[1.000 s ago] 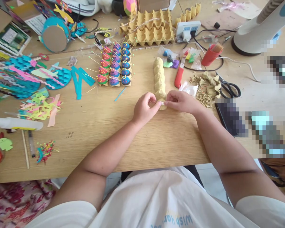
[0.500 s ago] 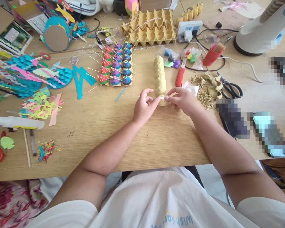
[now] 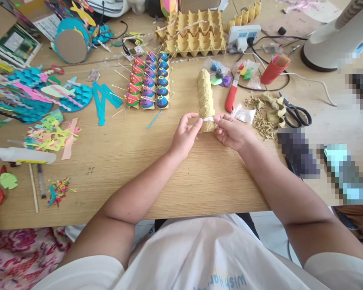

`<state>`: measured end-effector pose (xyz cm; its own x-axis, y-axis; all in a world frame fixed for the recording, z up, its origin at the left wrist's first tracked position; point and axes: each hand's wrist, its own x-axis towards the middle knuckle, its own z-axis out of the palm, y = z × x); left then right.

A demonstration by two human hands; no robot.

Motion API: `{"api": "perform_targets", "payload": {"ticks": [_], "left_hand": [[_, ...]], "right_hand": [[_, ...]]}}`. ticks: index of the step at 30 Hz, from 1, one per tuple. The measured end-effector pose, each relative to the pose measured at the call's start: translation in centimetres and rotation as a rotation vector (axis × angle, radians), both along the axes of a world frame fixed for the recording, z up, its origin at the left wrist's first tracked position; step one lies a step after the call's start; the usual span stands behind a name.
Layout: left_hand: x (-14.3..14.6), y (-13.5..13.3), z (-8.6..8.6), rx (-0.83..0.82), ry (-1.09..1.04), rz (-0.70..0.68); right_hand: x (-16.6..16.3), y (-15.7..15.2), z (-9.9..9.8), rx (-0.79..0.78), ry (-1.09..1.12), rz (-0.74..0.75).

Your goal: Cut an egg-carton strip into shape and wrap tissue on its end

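Observation:
A strip cut from a pulp egg carton point(image 3: 205, 92), with a row of yellowish humps, lies lengthwise on the table in front of me. Across its near end runs a small soft white strip point(image 3: 209, 119) that looks like modelling clay. My left hand point(image 3: 184, 136) is closed at the left end of this white strip, its thumb pressed there against the carton. On the other side, my right hand point(image 3: 232, 131) pinches the right end between thumb and forefinger. Near my right hand rests a white packet point(image 3: 245, 114), and beyond it a red-handled utility knife point(image 3: 231, 94).
Rows of painted caterpillars point(image 3: 147, 82) stand on carton strips to the left. Egg trays point(image 3: 195, 34) and a power strip point(image 3: 243, 34) are behind. Rightward lie a red cup point(image 3: 274, 70), carton scraps point(image 3: 270, 108), black scissors point(image 3: 296, 114) and phones. A glue bottle point(image 3: 24, 155) lies at left.
The white strip now stretches longer across the carton strip. My right hand has shifted slightly right, and my left thumb now presses lower against the carton.

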<state>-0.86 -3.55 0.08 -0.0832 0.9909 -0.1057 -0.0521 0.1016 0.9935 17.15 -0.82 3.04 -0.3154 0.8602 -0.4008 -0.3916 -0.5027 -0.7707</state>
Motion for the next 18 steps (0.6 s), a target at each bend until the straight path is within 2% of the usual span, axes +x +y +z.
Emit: {"api": "perform_targets", "payload": {"ticks": [3,10,18], "left_hand": [[0.2,-0.1,0.4,-0.035,-0.037,-0.028],[0.4,0.1,1.2,-0.156,-0.193,0.013],[-0.1,0.2,0.9,-0.122,-0.259,-0.023]], "right_hand": [[-0.1,-0.1,-0.3,0.052,0.010,0.033],[-0.2,-0.2,-1.1,0.096,0.008,0.081],[0.1,-0.1,-0.8,0.073,0.071,0.111]]}}
